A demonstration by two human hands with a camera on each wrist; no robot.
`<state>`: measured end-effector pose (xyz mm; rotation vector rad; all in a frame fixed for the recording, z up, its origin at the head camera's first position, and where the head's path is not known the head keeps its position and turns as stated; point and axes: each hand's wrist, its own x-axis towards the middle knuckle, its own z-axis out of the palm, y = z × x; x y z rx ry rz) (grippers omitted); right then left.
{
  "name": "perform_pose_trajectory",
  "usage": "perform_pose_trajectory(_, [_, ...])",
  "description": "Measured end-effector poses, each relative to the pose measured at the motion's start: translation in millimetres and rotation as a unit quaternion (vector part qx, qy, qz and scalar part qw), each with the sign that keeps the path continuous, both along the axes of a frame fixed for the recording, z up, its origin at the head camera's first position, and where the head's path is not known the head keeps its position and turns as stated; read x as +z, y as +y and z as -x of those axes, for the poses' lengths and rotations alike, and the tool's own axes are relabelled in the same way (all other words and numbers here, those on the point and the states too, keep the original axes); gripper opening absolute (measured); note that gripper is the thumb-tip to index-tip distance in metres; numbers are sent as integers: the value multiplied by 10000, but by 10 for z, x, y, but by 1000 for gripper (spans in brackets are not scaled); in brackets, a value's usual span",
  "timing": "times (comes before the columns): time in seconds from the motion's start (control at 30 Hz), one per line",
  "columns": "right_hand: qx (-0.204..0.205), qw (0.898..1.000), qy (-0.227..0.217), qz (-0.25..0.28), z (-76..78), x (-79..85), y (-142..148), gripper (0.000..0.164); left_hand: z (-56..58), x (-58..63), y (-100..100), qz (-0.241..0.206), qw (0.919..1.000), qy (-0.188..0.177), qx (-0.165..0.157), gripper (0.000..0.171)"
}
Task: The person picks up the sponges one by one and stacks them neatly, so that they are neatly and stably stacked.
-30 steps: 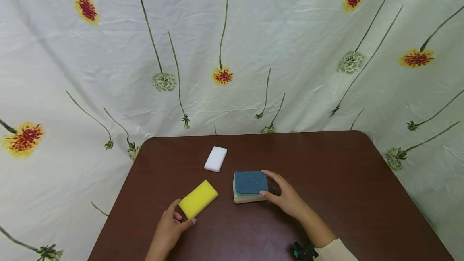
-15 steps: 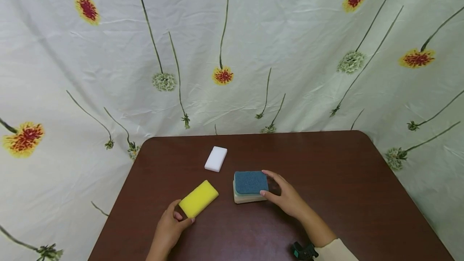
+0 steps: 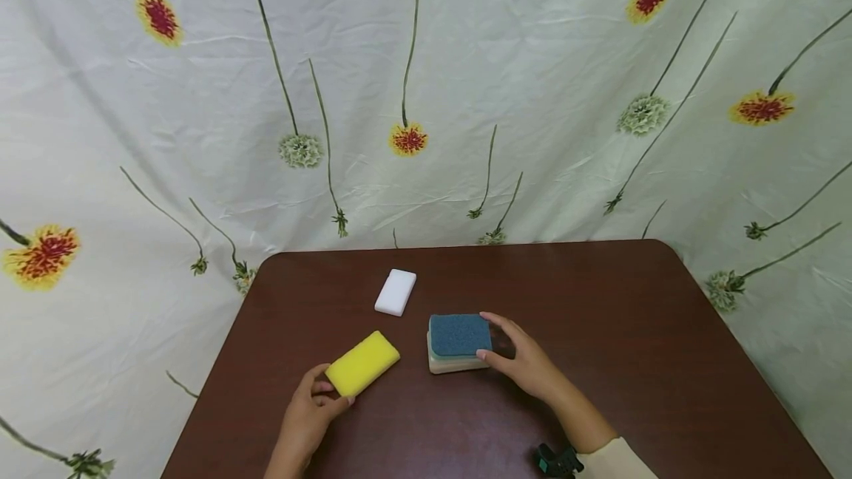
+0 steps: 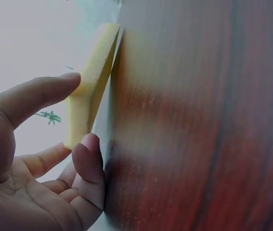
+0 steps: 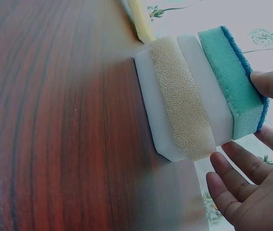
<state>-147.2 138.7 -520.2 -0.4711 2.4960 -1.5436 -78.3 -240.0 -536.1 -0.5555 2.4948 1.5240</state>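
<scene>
At the left of the table, my left hand (image 3: 308,409) pinches the near end of a yellow sponge (image 3: 362,364) between thumb and fingers. The left wrist view shows this sponge (image 4: 92,86) tilted, its near end raised off the tabletop. To the right, a scouring sponge with a blue top (image 3: 459,335) crowns a stack of sponges. My right hand (image 3: 529,364) grips its right end, thumb on the near side and index finger on the far side. Below it in the right wrist view lie a white sponge (image 5: 203,79), a beige mesh sponge (image 5: 182,101) and another white sponge (image 5: 158,110).
A separate white sponge (image 3: 396,292) lies toward the back of the dark wooden table (image 3: 586,294). A flower-printed white cloth (image 3: 546,58) hangs behind the table's far edge. A small black device (image 3: 559,460) sits at my right wrist, by the cuff.
The near end of the yellow sponge has risen slightly with my left hand, whose thumb has shifted a little. My right hand and the stack look the same.
</scene>
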Motion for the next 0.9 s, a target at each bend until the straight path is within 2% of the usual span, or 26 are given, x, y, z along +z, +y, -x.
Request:
perform_pose_trajectory(0.3, [8, 10000, -35, 65, -6, 21, 0, 67, -9, 79, 7, -301, 9992, 211, 177, 86])
perform_pose_trajectory(0.53, [15, 10000, 31, 62, -7, 1, -2, 67, -7, 139, 44, -518, 9975, 427, 198, 86])
perform_pose_trajectory(0.73, [1, 10000, 55, 65, -7, 6, -7, 67, 38, 174, 89, -906, 9926, 737, 324, 82])
perform_pose_trajectory(0.9, [7, 9999, 85, 56, -8, 11, -11, 67, 54, 250, 133, -1192, 9873, 995, 329, 79])
